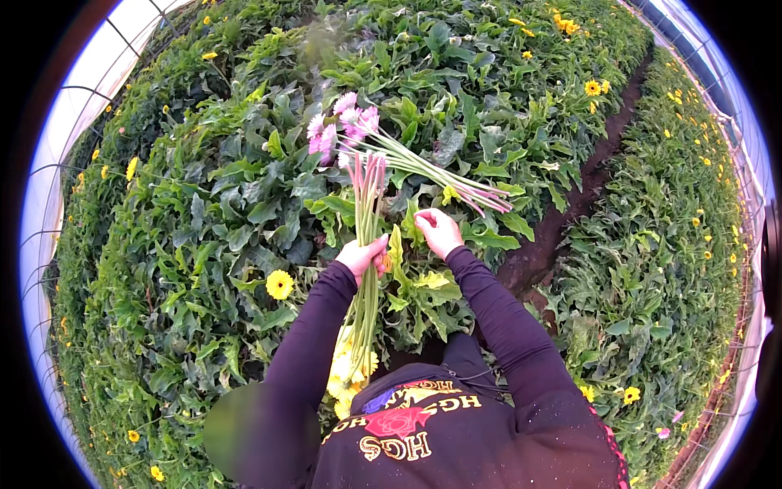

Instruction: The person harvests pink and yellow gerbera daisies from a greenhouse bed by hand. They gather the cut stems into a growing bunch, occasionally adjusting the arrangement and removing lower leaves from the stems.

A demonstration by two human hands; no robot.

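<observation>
My left hand (365, 255) is closed around a bunch of yellow gerbera daisies by their long green stems (366, 226). The bunch is held heads down: its yellow blooms (351, 373) hang by my left forearm, and the pinkish cut ends point away from me. A small orange item (387, 263), too small to name, shows at my left fingers. To the right, apart from the stems, my right hand (441, 232) has its fingers curled in to the thumb, with nothing visible in them. Beyond both hands, a bunch of pink gerberas (421, 160) lies on the leaves, stem ends to the right.
Dense leafy gerbera plants (256, 177) surround me, dotted with yellow flowers such as one bloom (280, 285) left of my forearm. A dirt furrow (586, 189) runs between beds on the right. White sheeting (73, 122) on wire hoops edges the left side.
</observation>
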